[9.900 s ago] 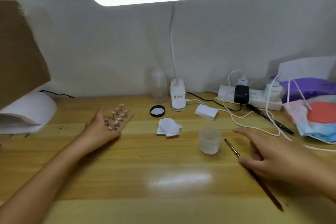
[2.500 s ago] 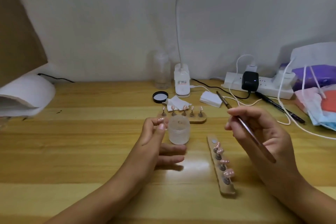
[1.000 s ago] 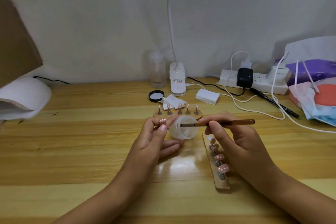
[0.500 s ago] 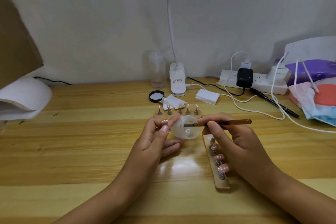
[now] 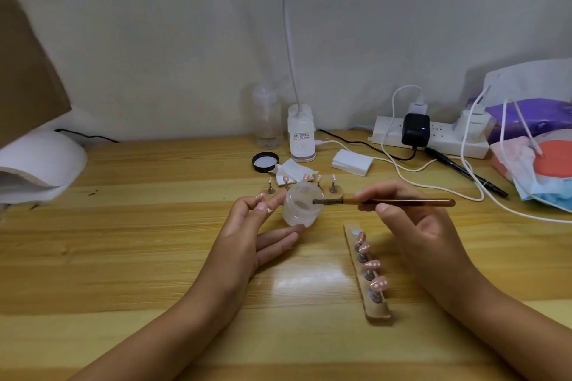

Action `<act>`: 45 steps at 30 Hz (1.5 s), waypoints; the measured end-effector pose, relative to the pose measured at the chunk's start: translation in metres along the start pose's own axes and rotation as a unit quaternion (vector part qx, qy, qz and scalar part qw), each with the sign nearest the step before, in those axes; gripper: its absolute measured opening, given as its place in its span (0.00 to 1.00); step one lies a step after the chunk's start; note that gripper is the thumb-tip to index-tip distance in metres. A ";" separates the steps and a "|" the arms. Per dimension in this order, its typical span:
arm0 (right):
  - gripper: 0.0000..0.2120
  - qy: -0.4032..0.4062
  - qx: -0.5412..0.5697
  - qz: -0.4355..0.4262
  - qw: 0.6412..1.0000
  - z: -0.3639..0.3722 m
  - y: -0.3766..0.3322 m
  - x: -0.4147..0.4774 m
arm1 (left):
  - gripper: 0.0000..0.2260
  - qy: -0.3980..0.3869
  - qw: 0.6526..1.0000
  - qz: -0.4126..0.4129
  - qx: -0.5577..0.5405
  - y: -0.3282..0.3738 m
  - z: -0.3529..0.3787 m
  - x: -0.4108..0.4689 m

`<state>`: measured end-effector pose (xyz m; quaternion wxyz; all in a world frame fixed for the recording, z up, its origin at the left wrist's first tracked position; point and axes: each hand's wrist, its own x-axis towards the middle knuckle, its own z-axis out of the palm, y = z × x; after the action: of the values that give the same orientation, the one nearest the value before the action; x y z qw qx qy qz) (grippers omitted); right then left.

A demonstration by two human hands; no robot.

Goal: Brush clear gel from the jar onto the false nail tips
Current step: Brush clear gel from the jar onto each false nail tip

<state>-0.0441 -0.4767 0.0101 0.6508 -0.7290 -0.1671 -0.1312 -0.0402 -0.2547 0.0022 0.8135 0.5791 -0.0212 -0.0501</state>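
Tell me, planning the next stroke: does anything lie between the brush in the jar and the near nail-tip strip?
Nothing visible: only bare table lies between the jar, brush tip inside, and the strip by the right hand.

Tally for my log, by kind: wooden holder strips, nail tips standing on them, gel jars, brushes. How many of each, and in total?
Wooden holder strips: 2 (near strip, far strip)
Nail tips standing on them: 9 (4 on the near strip, 5 on the far strip)
Gel jar: 1
Brush: 1
Total: 13
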 end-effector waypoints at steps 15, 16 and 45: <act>0.11 0.018 -0.001 -0.008 1.000 -0.006 0.000 0.003 | 0.07 0.014 1.000 -0.009 0.004 0.003 0.003 0.000; 0.11 0.020 0.002 -0.008 1.000 -0.006 0.000 0.003 | 0.07 0.015 1.000 -0.009 0.004 0.003 0.003 0.000; 0.15 0.073 0.121 0.127 0.982 -0.006 0.001 0.014 | 0.05 -0.097 0.978 0.026 0.183 -0.001 0.011 -0.011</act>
<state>-0.0309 -0.4815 0.0150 0.7557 -0.6489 -0.0393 -0.0794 -0.0520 -0.2640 0.0054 0.6891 0.7094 -0.1243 -0.0802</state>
